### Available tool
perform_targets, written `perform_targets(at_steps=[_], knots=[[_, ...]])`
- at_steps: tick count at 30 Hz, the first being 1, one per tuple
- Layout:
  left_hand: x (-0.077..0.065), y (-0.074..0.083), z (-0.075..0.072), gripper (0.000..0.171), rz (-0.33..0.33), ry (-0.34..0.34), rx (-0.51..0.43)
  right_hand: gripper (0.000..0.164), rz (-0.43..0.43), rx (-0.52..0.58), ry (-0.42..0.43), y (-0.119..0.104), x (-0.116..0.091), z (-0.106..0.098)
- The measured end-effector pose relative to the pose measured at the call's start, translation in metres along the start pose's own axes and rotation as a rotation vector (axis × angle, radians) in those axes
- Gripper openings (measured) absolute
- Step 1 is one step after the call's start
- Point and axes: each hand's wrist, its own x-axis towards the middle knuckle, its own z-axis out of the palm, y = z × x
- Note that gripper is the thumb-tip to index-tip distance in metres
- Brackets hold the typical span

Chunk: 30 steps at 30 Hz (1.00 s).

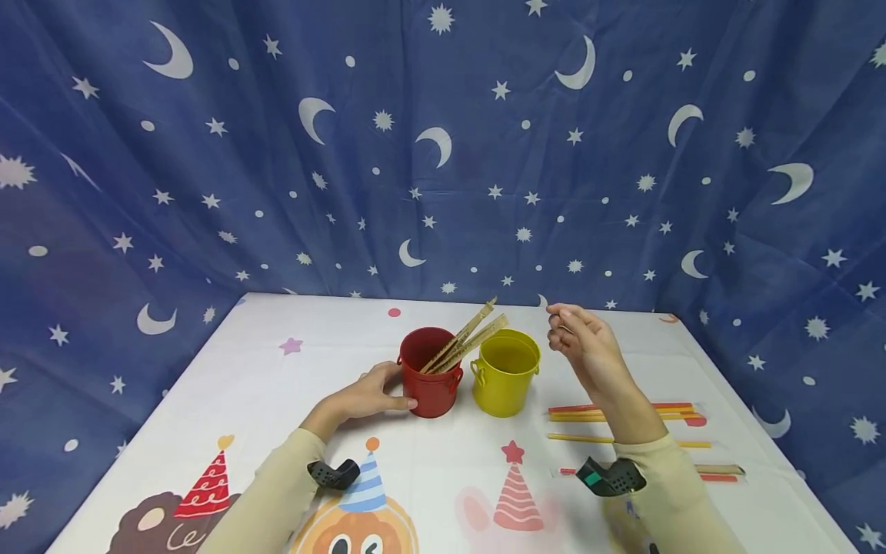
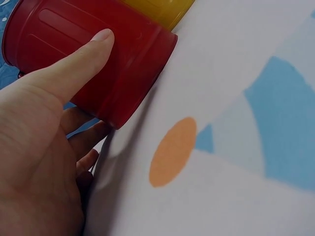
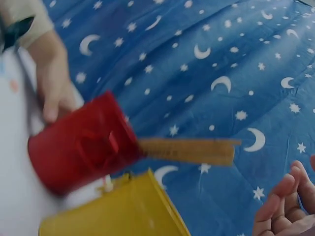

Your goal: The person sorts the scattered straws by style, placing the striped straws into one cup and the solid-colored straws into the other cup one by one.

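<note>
A red bucket (image 1: 431, 388) stands upright on the table, with several tan wooden sticks (image 1: 462, 346) leaning out of it to the right. Dark printed marks show on one stick (image 3: 189, 150) in the right wrist view. My left hand (image 1: 367, 394) grips the bucket's left side, its thumb (image 2: 81, 64) lying along the wall in the left wrist view. Close beside it on the right is a yellow bucket (image 1: 505, 385); no contents show inside. Raised to the right of the yellow bucket, my right hand (image 1: 587, 346) has loosely bent fingers and holds nothing.
Red and yellow sticks (image 1: 623, 413), some in clear wrapping, lie under and around the right forearm. Nearer lies a tan and red pair (image 1: 720, 473). The white tablecloth (image 1: 332, 323) has printed party figures. A blue star-and-moon curtain (image 1: 443, 208) hangs behind and at both sides.
</note>
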Motion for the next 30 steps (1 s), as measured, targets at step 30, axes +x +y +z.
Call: perform_targets(at_steps=[30], knots=[[0.002,0.002,-0.002,0.085,-0.014,-0.021,-0.019,0.032,0.084,-0.662,-0.298,0.056,-0.103,-0.132]])
